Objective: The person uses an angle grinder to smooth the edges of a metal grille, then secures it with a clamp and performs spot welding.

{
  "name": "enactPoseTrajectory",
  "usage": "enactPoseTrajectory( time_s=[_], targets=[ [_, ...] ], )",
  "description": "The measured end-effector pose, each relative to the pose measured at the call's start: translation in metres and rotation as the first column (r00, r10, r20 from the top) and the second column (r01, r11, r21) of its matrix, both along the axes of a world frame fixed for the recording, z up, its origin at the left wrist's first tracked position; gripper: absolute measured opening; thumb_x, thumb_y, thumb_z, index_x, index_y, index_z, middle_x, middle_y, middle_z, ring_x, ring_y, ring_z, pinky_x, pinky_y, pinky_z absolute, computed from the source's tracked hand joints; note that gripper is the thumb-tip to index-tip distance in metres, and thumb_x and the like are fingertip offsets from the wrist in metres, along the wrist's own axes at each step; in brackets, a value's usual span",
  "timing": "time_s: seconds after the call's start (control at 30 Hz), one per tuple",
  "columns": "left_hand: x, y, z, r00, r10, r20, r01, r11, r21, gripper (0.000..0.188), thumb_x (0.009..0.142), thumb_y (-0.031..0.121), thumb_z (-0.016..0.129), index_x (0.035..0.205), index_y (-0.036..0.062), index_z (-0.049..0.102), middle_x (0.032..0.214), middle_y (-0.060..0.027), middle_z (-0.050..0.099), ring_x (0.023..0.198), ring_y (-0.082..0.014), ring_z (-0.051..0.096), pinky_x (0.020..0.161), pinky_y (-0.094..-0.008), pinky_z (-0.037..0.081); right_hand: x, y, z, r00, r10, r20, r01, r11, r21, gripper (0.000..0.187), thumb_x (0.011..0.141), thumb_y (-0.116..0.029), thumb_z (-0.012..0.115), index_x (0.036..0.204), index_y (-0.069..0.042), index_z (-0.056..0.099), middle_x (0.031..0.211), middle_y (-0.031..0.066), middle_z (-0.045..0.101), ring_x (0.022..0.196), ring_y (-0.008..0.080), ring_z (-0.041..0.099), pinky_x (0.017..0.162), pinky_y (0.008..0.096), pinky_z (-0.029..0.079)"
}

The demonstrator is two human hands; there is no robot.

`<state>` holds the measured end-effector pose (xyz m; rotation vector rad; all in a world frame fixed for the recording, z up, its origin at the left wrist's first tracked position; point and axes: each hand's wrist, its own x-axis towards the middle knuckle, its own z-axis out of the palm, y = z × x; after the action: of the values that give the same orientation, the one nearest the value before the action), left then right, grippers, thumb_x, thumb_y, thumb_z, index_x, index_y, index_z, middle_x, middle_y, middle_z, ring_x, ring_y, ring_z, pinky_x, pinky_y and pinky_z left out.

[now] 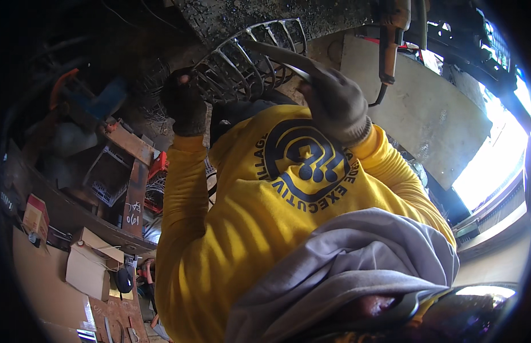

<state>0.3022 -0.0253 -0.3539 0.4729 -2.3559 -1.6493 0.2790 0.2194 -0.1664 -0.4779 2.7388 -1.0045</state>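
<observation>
My left hand (184,102), in a dark work glove, is closed on the near left end of a curved metal rack (242,62) made of bars and ribs. The rack is tilted up, its far end by a dark worktable. My right hand (338,106), also gloved, grips a long flat metal tool (282,55) that looks like a file. The tool's tip reaches over the rack's upper ribs; whether it touches them I cannot tell. The right hand hides the tool's grip end.
A speckled dark worktable (220,17) lies ahead. An orange corded power tool (390,43) hangs or lies at its right, beside a pale board (414,97). On the left are rusty metal beams (128,143), a plastic crate (108,171) and an open cardboard box (88,268).
</observation>
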Motion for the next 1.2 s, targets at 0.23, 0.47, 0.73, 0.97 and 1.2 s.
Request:
enactPoseTrajectory(
  time_s=[0.23, 0.47, 0.73, 0.97, 1.2],
  targets=[
    [-0.007, 0.004, 0.015, 1.0, -0.022, 0.007, 0.023, 0.999, -0.042, 0.047, 0.094, 0.044, 0.041, 0.078, 0.0061, 0.065, 0.072, -0.0124, 0.063, 0.068, -0.0328, 0.06, 0.062, -0.0401, 0.044, -0.007, 0.0, 0.007, 0.989, 0.001, -0.151, -0.019, 0.993, -0.116, 0.033, 0.083, -0.008, 0.064, 0.116, -0.004, 0.061, 0.079, 0.0148, 0.065, 0.065, 0.0283, 0.066, 0.056, 0.0347, 0.052],
    [-0.007, 0.008, 0.021, 1.0, -0.008, -0.019, 0.006, 0.994, -0.107, 0.049, 0.094, 0.046, 0.041, 0.079, 0.0051, 0.063, 0.072, -0.0136, 0.062, 0.068, -0.0337, 0.059, 0.061, -0.0411, 0.042, -0.005, 0.001, 0.0, 0.98, 0.007, -0.201, 0.003, 0.999, 0.047, 0.03, 0.085, -0.009, 0.061, 0.113, -0.002, 0.061, 0.082, 0.0133, 0.066, 0.065, 0.0262, 0.066, 0.057, 0.0334, 0.053],
    [-0.003, 0.007, 0.005, 0.999, 0.001, -0.047, 0.002, 0.998, 0.056, 0.05, 0.094, 0.047, 0.042, 0.078, 0.0036, 0.063, 0.072, -0.0151, 0.06, 0.067, -0.0341, 0.058, 0.06, -0.0413, 0.042, -0.001, 0.005, -0.011, 1.0, 0.0, -0.012, 0.002, 0.985, 0.174, 0.035, 0.081, -0.006, 0.062, 0.116, -0.004, 0.061, 0.091, 0.015, 0.068, 0.061, 0.0261, 0.064, 0.057, 0.035, 0.054],
    [-0.004, 0.005, 0.006, 1.0, -0.008, 0.005, 0.008, 0.998, 0.061, 0.052, 0.092, 0.049, 0.044, 0.077, 0.0033, 0.063, 0.07, -0.0143, 0.06, 0.065, -0.0322, 0.058, 0.059, -0.0395, 0.042, -0.004, -0.002, -0.004, 0.998, -0.011, -0.066, 0.007, 0.999, -0.054, 0.033, 0.083, -0.007, 0.061, 0.116, -0.005, 0.06, 0.086, 0.0176, 0.066, 0.066, 0.0294, 0.065, 0.057, 0.0346, 0.052],
    [-0.005, 0.004, 0.01, 1.0, -0.02, 0.017, 0.022, 0.994, -0.111, 0.053, 0.093, 0.051, 0.043, 0.078, 0.0047, 0.064, 0.071, -0.0135, 0.061, 0.065, -0.0325, 0.058, 0.06, -0.039, 0.043, -0.008, -0.001, 0.013, 1.0, 0.011, -0.024, -0.01, 0.999, 0.053, 0.021, 0.087, -0.01, 0.061, 0.103, 0.003, 0.06, 0.087, 0.019, 0.063, 0.069, 0.0273, 0.063, 0.062, 0.0333, 0.049]
  ],
)
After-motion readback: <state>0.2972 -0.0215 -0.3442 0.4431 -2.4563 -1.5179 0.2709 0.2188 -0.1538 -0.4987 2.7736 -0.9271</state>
